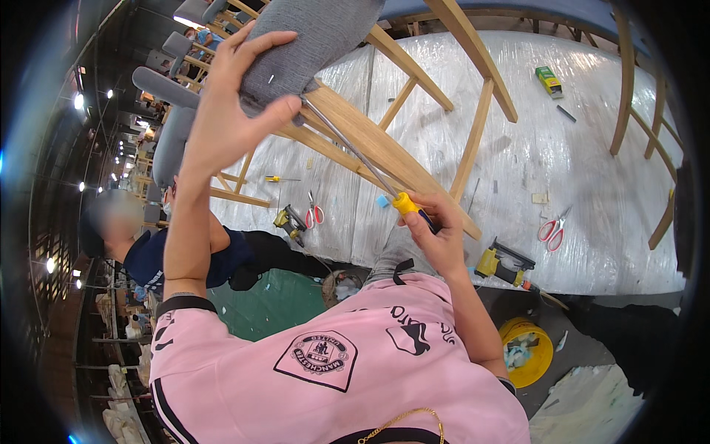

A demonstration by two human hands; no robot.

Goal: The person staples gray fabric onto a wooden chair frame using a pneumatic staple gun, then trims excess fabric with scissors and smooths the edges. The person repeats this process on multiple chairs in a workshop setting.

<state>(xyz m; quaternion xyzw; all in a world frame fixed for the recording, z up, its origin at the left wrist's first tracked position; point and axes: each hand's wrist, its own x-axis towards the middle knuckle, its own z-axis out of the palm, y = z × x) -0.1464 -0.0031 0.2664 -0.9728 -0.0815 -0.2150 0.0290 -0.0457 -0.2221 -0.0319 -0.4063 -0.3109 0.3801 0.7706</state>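
Note:
A wooden chair with grey fabric upholstery (318,37) lies tilted in front of me, its pale wooden leg (384,152) slanting down toward my lap. My left hand (229,103) grips the padded part's edge, thumb and fingers spread around it. A small staple-like piece shows on the fabric beside that thumb. My right hand (438,231) is closed around the yellow handle of a long screwdriver (355,150). Its shaft runs along the leg, and the tip meets the fabric edge near my left thumb; the very tip is hard to make out.
A plastic-covered table (518,163) holds two staple guns (504,263), two red-handled scissors (553,231), another screwdriver (281,179) and a green box (549,81). A yellow bucket (526,352) with scraps stands at the lower right. A co-worker (185,251) sits at left; more chairs stand around.

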